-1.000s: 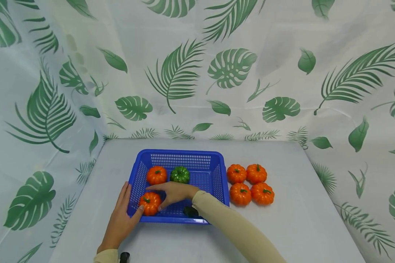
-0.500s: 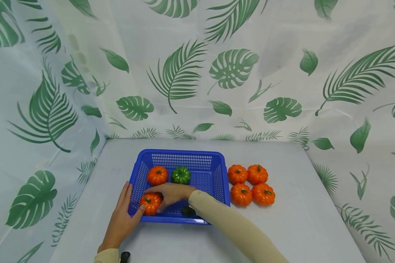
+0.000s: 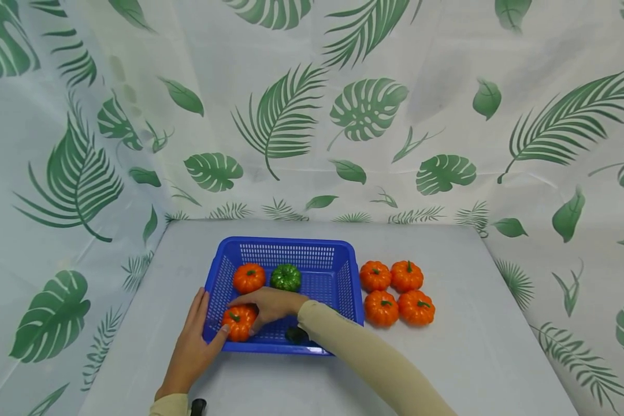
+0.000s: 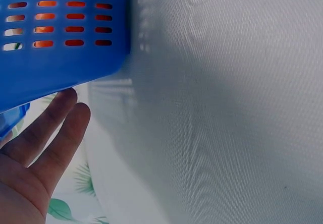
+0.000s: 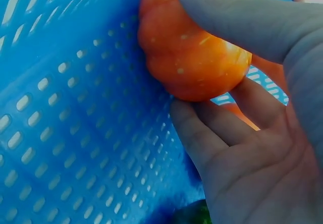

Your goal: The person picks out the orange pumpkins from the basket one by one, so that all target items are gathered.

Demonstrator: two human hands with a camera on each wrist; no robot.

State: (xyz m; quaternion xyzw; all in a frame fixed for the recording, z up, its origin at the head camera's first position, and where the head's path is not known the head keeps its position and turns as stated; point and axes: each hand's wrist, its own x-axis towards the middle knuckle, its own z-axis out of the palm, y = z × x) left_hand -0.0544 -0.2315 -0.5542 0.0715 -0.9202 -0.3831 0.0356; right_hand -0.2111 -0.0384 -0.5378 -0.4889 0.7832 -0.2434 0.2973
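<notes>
Inside the blue basket, at its front left corner, sits a small orange pumpkin. My right hand grips this pumpkin, thumb on the near side and fingers on the far side; the right wrist view shows the pumpkin between them. My left hand lies along the basket's left side, its thumb tip over the front corner beside the pumpkin. In the left wrist view two straight fingers touch the basket's rim from outside. A second orange pumpkin and a green pumpkin sit behind.
Several orange pumpkins stand grouped on the white table, just right of the basket. My right sleeve crosses the basket's front right part and hides some of it. Leaf-patterned sheeting encloses the back and sides.
My right hand's fingers have closed in around the front left pumpkin. My left hand stays at the basket's left side, and the other pumpkins lie as before.
</notes>
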